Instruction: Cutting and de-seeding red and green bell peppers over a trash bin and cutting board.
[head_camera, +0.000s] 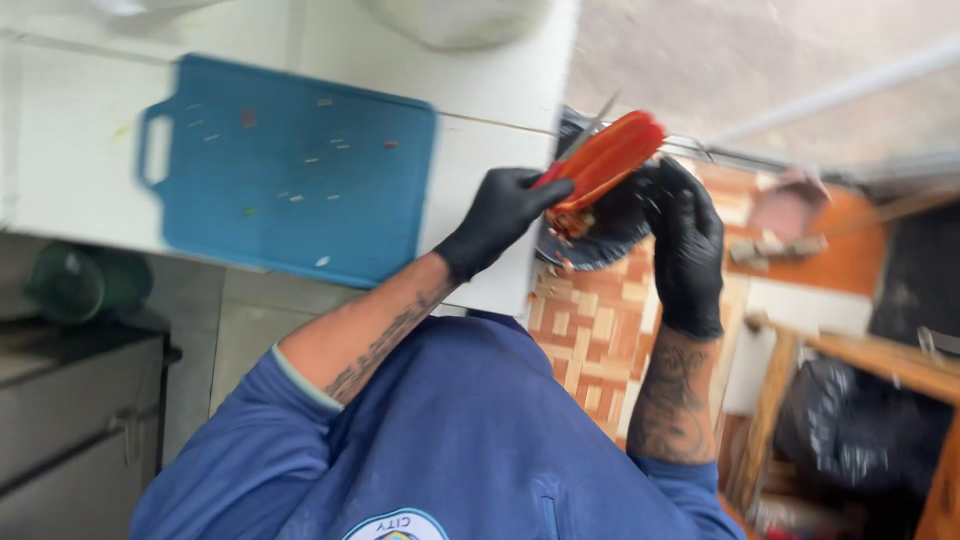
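At two o'clock, past the white table's (80, 160) edge, both gloved hands meet. The left hand (497, 215) has its fingers closed around an orange-red pepper (605, 160). The right hand (685, 235) grips a knife (590, 128) against it; a blue cutting board (290, 170) lies at ten o'clock

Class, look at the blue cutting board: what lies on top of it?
On the blue cutting board lie only small scattered scraps, pale and reddish, too blurred to identify. The board rests on the white counter, covering whatever is beneath it. Nothing larger sits on it.
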